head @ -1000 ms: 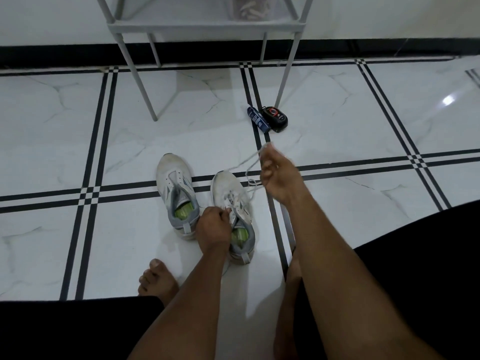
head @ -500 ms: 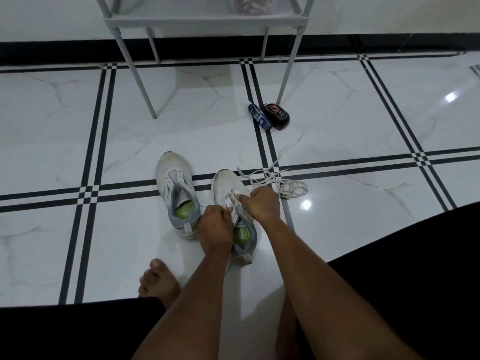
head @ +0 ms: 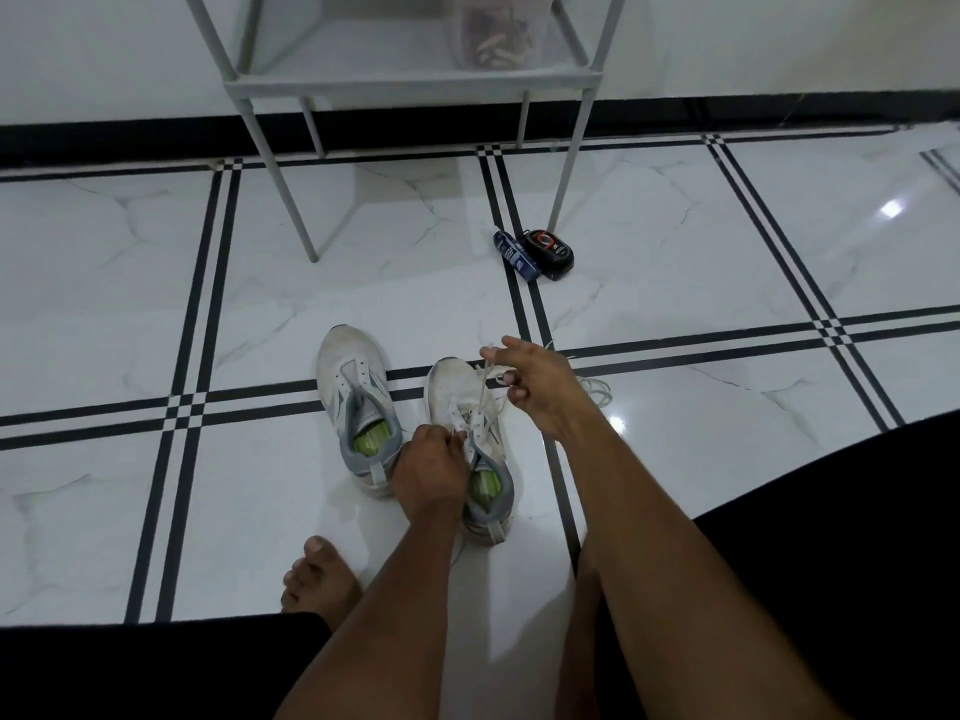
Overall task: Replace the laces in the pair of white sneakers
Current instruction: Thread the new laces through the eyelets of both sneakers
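Observation:
Two white sneakers with grey collars and green insoles stand side by side on the tiled floor. The left sneaker point(head: 353, 402) has bare eyelets with no lace. The right sneaker point(head: 467, 433) carries a white lace point(head: 484, 392) through its lower eyelets. My left hand point(head: 428, 470) grips the right sneaker at its tongue and upper eyelets. My right hand point(head: 535, 389) is raised above the toe and pinches the lace, drawing it up taut. Loose lace point(head: 597, 392) trails on the floor to the right of that hand.
A small black case point(head: 549, 250) and a blue packet point(head: 517, 255) lie on the floor beyond the shoes. A grey metal rack point(head: 410, 80) stands behind, with a clear container point(head: 501, 31) on its shelf. My bare foot point(head: 319, 576) rests near the left sneaker.
My right hand went down to the right sneaker's eyelets, then rose again up and right, pulling the lace taut. My left hand stayed on the shoe.

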A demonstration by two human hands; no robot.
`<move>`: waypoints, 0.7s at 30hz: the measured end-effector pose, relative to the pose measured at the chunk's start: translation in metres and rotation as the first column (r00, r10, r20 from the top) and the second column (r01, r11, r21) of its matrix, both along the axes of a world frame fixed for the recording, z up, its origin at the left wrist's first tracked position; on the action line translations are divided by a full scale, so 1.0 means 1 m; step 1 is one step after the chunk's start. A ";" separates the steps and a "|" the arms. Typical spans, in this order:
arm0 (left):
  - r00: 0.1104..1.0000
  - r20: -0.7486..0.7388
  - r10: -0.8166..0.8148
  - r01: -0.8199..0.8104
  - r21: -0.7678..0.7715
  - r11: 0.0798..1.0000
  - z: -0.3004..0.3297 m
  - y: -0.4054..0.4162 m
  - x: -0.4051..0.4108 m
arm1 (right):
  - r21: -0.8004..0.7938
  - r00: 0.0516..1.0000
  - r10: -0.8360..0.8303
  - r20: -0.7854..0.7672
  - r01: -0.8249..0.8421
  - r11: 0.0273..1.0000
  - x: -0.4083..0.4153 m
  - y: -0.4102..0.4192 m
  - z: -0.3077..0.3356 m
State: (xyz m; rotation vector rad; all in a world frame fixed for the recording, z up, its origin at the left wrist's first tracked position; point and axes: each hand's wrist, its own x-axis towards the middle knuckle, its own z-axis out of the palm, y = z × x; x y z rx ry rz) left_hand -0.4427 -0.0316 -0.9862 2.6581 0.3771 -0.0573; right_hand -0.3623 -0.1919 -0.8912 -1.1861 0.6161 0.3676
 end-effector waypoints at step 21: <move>0.947 -0.314 -0.068 -0.321 -0.932 -0.167 0.180 -0.008 0.095 | -0.523 0.880 0.460 0.114 -0.341 0.781 0.009 -0.007 0.143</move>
